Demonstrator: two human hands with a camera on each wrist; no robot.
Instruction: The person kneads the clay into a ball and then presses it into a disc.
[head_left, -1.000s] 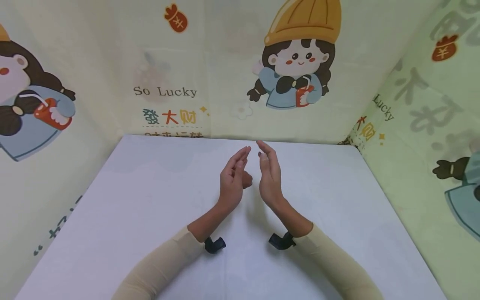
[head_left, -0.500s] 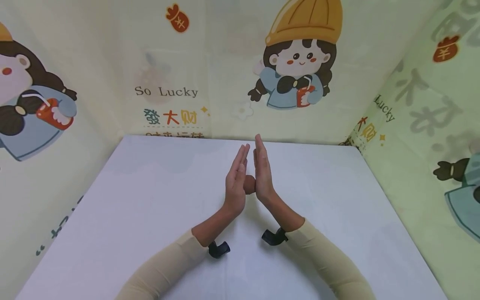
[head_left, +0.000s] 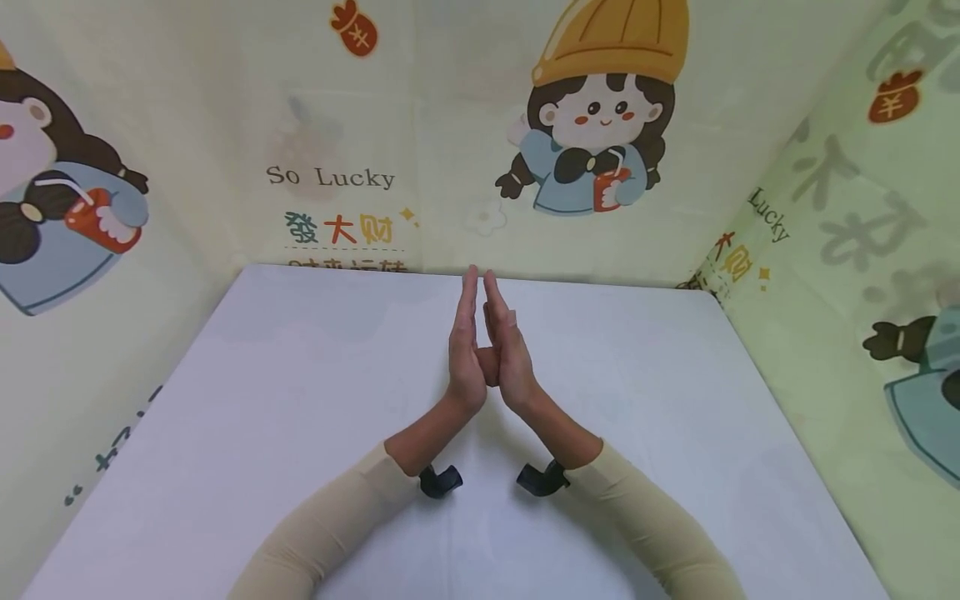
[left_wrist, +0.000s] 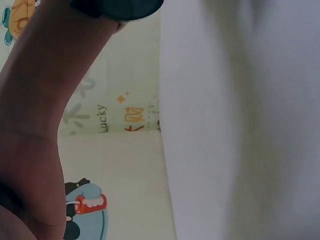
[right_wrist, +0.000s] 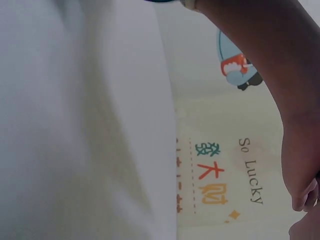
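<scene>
Between my two palms sits a small brown ball [head_left: 489, 367], partly covered by both hands; its material cannot be told. My left hand [head_left: 467, 358] lies against its left side, fingers straight and pointing away from me. From the other side my right hand [head_left: 516, 358] presses on it, also with straight fingers, its thumb up along the near edge. A narrow gap shows between the fingers of the two hands. In both wrist views a bare forearm and part of a hand show at the side, and the ball is not visible.
Under the hands spreads a white tabletop [head_left: 300, 375]. Behind it stands a pale wall covering [head_left: 450, 125] printed with cartoon figures and lettering. Small black devices, the left one [head_left: 441, 482] and the right one [head_left: 542, 479], stick out at the wrists.
A second ago the right hand was apart from the ball; it came in against it. Since then the left hand has slid forward and the right hand back, the ball shifting slightly left.
</scene>
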